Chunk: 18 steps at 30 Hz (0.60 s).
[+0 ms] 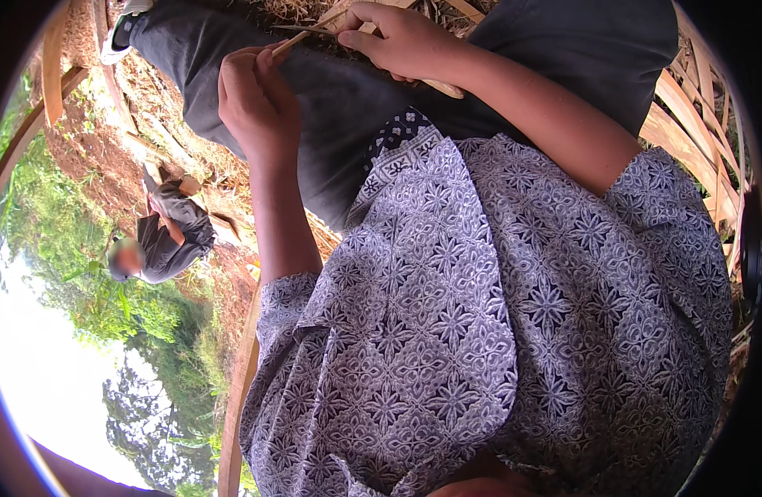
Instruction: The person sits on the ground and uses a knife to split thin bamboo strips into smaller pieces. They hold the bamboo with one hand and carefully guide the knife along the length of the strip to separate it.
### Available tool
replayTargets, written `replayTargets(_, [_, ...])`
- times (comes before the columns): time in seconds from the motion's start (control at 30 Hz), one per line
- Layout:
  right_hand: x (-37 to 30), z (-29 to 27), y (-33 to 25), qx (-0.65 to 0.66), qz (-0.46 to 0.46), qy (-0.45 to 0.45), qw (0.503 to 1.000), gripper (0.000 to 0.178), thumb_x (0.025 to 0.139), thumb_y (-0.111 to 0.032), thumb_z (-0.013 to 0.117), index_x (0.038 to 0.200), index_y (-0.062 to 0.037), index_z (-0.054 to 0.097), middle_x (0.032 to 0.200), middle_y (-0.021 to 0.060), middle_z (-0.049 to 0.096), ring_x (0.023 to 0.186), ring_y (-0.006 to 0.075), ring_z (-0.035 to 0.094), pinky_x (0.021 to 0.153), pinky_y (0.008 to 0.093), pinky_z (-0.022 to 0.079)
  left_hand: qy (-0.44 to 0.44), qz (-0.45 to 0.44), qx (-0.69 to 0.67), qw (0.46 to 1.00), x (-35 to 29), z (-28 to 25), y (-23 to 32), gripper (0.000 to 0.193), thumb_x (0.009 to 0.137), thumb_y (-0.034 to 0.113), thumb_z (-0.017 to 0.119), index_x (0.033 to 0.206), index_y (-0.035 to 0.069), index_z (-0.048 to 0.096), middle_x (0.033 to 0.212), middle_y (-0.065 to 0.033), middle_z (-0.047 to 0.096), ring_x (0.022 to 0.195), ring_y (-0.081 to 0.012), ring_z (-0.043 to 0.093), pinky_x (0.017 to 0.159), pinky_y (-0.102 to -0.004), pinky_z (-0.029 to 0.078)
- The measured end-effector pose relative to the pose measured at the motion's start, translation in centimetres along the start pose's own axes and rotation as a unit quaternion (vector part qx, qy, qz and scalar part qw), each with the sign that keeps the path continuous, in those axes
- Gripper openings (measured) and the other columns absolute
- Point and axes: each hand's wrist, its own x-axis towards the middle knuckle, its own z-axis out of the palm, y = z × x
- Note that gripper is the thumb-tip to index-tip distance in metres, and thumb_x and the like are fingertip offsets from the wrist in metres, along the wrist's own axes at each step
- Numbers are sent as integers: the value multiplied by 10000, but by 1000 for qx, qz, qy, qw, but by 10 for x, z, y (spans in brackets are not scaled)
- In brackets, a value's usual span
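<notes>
strip under the blade; work judged in progress, finish not shown.
the thin pale strip (292, 41) lies at the blade of the knife (444, 88), over the dark trousers; the overlap hides whether they touch. the left hand (259, 98), left of the knife, pinches the near end; the right hand (401, 40) is closed round the handle. the long axis runs slantwise past the blade, far end away from the body, toward the right. pale slats (683, 124) lie right of the knife; amount completed and remaining cannot be told.
</notes>
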Motion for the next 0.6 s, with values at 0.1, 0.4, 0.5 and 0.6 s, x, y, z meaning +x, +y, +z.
replayTargets(0.1, [0, 4, 11, -22, -36, 38, 998, 242, 995, -276, 624, 1113, -65, 614, 837, 137, 701, 689, 286, 700, 668, 422, 537, 6, 5, 5, 1000, 0, 0, 0, 99, 1002, 31, 564, 905, 39, 584, 884, -99, 689, 784, -302, 661, 699, -398, 522])
replayTargets(0.4, [-2, -11, -11, 10, 77, 7, 997, 279, 1001, -277, 605, 1182, -65, 595, 807, 144, 691, 615, 292, 684, 637, 441, 535, 7, -15, -31, 999, -5, 0, -1, 103, 1004, 23, 562, 905, 40, 579, 896, -97, 693, 793, -294, 665, 705, -398, 524])
replayTargets(0.5, [2, 4, -3, 47, -3, -11, 999, 304, 995, -276, 620, 1202, -57, 586, 866, 151, 702, 703, 299, 704, 666, 430, 540, 2, -5, -20, 1000, -5, -2, -2, 109, 1006, 20, 558, 901, 38, 581, 892, -98, 693, 796, -296, 667, 706, -396, 523])
replayTargets(0.6, [4, 6, 2, 28, 10, 6, 1000, 283, 978, -260, 637, 1164, -49, 604, 922, 169, 706, 859, 326, 710, 723, 437, 540, 10, 5, -15, 1000, -3, -1, -1, 105, 1006, 22, 561, 904, 37, 584, 893, -96, 694, 797, -294, 666, 706, -393, 521])
